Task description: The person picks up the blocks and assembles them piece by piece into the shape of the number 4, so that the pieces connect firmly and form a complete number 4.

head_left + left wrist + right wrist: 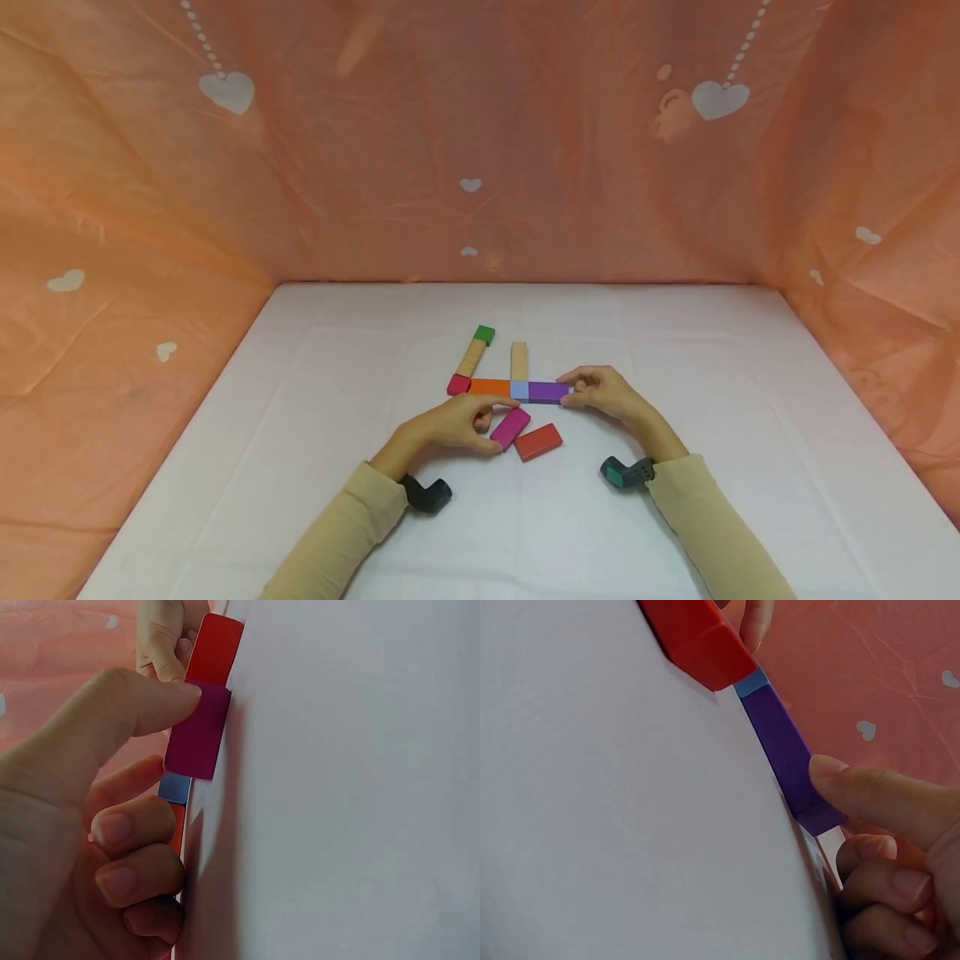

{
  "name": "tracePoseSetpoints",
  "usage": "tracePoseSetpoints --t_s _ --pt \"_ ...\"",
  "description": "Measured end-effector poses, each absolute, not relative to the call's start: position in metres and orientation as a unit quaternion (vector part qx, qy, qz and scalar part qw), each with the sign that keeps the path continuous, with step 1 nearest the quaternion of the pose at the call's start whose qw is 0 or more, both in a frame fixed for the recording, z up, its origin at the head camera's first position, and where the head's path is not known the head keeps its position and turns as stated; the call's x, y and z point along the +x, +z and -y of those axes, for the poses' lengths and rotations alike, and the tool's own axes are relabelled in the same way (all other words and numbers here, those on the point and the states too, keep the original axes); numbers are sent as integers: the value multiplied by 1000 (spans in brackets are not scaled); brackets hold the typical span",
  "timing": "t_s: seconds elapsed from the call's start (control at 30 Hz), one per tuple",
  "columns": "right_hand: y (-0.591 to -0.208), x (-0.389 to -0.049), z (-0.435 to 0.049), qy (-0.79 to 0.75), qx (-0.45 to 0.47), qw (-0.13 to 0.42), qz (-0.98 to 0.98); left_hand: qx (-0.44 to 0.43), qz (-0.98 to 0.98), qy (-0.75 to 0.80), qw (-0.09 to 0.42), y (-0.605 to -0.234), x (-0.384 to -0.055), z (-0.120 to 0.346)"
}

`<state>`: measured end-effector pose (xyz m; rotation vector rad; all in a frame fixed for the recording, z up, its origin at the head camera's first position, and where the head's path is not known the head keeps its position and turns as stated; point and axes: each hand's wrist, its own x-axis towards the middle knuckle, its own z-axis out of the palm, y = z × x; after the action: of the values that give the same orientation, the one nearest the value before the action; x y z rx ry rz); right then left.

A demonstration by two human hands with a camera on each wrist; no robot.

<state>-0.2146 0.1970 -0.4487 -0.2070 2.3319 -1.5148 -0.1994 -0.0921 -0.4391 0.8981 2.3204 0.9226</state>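
My left hand point(456, 421) holds a magenta wooden block point(511, 428) between thumb and index finger, the other fingers curled in. In the left wrist view the thumb lies on the face of that block point(199, 735). To the right, my right hand point(606, 392) pinches the outer end of a purple block point(548, 392). Its inner end meets a light blue block point(519, 390), which adjoins an orange block point(490, 387). A red block point(538, 442) lies beside the magenta one, touched by neither hand.
A crimson block point(458, 384) sits at the orange block's left end. From it a plain wooden block point(472, 358) slants away to a green block point(485, 335). Another plain block point(519, 361) extends back from the light blue one. Orange cloth point(525, 208) walls the white table point(300, 358).
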Motion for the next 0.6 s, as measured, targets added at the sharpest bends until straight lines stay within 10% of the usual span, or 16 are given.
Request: tracePoseSetpoints --t_s 0.6 --pt "-447 -214 -197 -539 -68 181 -820 331 -849 339 234 -435 -198 95"
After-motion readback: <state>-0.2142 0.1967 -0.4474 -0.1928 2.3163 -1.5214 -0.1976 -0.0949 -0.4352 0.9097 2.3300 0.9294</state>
